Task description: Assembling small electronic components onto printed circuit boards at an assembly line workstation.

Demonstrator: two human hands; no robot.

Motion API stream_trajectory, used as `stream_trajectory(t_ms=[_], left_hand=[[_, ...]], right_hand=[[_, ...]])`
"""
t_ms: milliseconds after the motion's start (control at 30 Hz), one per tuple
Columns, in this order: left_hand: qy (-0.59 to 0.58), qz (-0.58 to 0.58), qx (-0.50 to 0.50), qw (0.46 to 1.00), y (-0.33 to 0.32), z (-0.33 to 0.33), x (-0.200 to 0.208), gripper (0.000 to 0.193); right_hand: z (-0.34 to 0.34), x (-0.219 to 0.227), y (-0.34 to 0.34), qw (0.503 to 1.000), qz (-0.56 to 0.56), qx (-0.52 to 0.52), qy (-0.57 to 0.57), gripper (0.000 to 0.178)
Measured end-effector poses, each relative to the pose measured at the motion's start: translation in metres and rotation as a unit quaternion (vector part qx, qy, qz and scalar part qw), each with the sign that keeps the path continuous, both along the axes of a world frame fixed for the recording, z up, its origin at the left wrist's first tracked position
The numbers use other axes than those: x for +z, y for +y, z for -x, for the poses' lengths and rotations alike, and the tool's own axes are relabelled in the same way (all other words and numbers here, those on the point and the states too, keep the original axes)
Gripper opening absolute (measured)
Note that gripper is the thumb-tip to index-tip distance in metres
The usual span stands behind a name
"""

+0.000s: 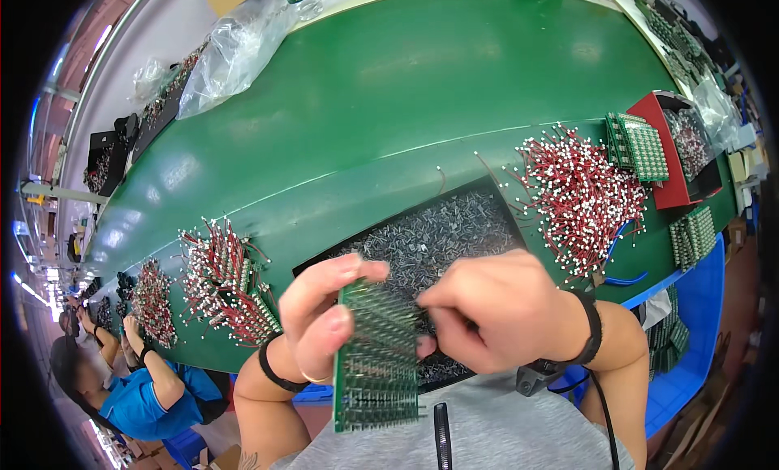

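Note:
My left hand (pixel 320 316) grips a green circuit board panel (pixel 377 381) by its upper left edge, fingers curled round it. The panel is tilted and carries rows of small parts, with thin pins along its side. Close to the panel's right edge, my right hand (pixel 507 308) is closed with thumb and forefinger pinched together; anything between them is too small to make out. Beneath both hands lies a black tray (pixel 510 216) full of small loose dark and silvery components (pixel 446 227). My hands hide part of it.
Right of the tray is a heap of red wires with white connectors (pixel 580 198). Beyond it stand stacked circuit boards (pixel 641 145) and a red box (pixel 667 166). More wired boards (pixel 227 283) lie left. A blue bin (pixel 702 324) sits lower right; a co-worker (pixel 146 381) sits left.

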State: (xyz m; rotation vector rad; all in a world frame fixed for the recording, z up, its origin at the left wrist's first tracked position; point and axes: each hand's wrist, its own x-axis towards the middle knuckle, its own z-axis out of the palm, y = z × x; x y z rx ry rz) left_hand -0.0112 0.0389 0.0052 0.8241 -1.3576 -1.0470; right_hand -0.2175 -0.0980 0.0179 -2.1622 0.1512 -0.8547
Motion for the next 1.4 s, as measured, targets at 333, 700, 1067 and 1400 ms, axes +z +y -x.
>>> stream_trajectory(t_ms=[333,700,1067,1400], left_hand=[[-0.017,-0.055,0.071,0.996,0.018,0.002,-0.009,0.051],[-0.160,0.079,0.097,0.979,0.010,0.001,-0.015,0.047],[-0.015,-0.019,0.081,0.996,0.018,0.006,-0.005,0.045],[0.113,-0.060,0.089,0.988,0.012,0.014,-0.020,0.062]], right_hand=[[-0.002,-0.005,0.000,0.996,-0.084,0.034,0.005,0.014],[-0.002,-0.001,0.000,0.988,-0.144,0.045,0.017,0.013],[-0.002,0.000,-0.003,0.974,-0.203,0.090,0.040,0.014],[-0.004,0.001,-0.004,0.972,-0.231,0.048,0.006,0.018]])
